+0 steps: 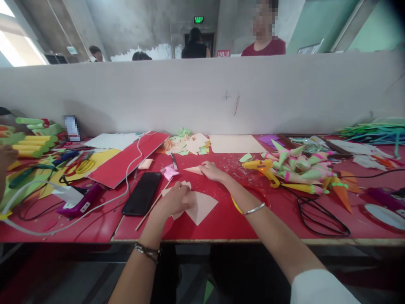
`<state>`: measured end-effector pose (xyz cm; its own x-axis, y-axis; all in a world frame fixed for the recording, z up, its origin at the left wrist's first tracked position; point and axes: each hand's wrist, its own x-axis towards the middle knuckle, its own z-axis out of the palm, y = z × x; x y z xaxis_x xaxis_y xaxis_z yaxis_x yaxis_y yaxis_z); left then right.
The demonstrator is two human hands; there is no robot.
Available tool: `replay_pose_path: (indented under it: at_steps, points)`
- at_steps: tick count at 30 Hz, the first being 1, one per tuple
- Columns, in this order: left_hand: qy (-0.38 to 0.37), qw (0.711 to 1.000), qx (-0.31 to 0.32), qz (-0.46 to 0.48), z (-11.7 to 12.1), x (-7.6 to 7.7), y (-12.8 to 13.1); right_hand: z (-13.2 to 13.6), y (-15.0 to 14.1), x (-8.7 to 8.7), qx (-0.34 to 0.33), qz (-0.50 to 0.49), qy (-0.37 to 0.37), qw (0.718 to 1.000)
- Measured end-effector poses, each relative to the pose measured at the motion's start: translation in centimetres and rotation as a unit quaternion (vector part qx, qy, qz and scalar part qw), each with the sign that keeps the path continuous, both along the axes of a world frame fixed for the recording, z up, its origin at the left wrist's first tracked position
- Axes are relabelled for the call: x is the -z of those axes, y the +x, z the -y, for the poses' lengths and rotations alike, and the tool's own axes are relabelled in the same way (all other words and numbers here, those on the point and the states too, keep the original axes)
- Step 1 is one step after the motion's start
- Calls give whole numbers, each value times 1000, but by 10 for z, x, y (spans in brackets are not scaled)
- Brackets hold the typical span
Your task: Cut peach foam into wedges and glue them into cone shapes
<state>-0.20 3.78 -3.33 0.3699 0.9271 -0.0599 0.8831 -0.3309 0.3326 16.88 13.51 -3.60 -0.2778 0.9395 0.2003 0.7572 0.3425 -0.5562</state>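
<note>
The right forearm reaches in from the lower right, a silver bangle (255,208) round it, and the right hand (212,171) lies low over the red surface (221,230). Its fingers are closed on the wide end of a pale paper cone (192,170), whose tip points left. The left forearm, with a dark bracelet (148,252), comes up from the lower left; the left hand (177,197) is palm down, fingers curled over pale paper pieces (202,207) near the front edge. Whether they grip or only press the paper, I cannot tell.

A green sign (198,19) on the far wall reads "EXIT"; the writing on a red sign (223,53) is too small to read.

A thin stick (148,213) and a black phone (141,194) lie just left of the left hand. A folded pink paper (170,172) sits beyond it. Right of the right hand are a yellow glue gun (264,167), a heap of green and pink cones (300,162) and a looped black cord (322,232).
</note>
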Motion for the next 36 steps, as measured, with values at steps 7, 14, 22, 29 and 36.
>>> replay_pose_path:
  at_steps: [7,14,22,29,36]
  points:
    - [7,998,0,67,-2,-2,1,5,-3,-18,-2,49,31,998]
    - [16,994,-9,111,-8,-6,-9,65,55,-20,94,185,6,978]
    - [37,990,20,132,-7,-13,-12,78,61,6,106,236,8,966]
    - [26,992,27,124,-8,-12,-15,42,35,-16,59,237,66,967]
    - [22,993,14,117,-9,-10,-13,-27,-16,-27,-1,253,88,963]
